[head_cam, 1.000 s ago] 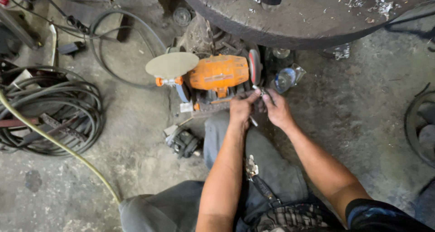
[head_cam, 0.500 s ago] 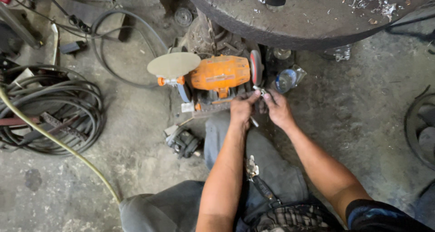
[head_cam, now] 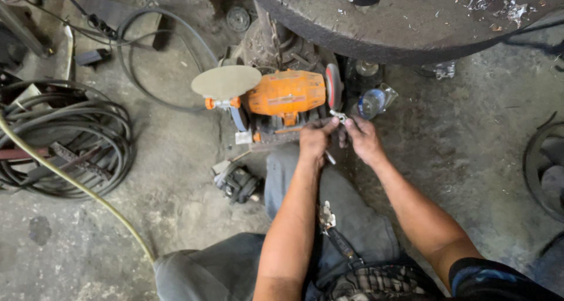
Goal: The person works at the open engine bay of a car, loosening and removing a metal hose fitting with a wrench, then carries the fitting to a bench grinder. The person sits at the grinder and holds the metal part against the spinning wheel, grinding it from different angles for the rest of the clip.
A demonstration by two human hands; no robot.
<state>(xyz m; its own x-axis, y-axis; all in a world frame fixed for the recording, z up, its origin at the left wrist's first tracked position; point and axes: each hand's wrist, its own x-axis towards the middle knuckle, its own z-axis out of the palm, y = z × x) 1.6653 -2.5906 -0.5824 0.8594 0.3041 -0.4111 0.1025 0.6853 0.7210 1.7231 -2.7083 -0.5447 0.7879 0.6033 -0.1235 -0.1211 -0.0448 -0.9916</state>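
Hands are meeting just beside the grinder's [head_cam: 286,94] wheel [head_cam: 333,86]. Left hand [head_cam: 315,139] and right hand [head_cam: 363,139] are each pinching, fingers closed, a small metal piece [head_cam: 338,116] held near the wheel, above the concrete floor [head_cam: 176,177].

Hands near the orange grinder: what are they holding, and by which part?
Both hands, left and right, pinch a small shiny metal piece by its lower end, beside the bench grinder. What the piece is cannot be told.
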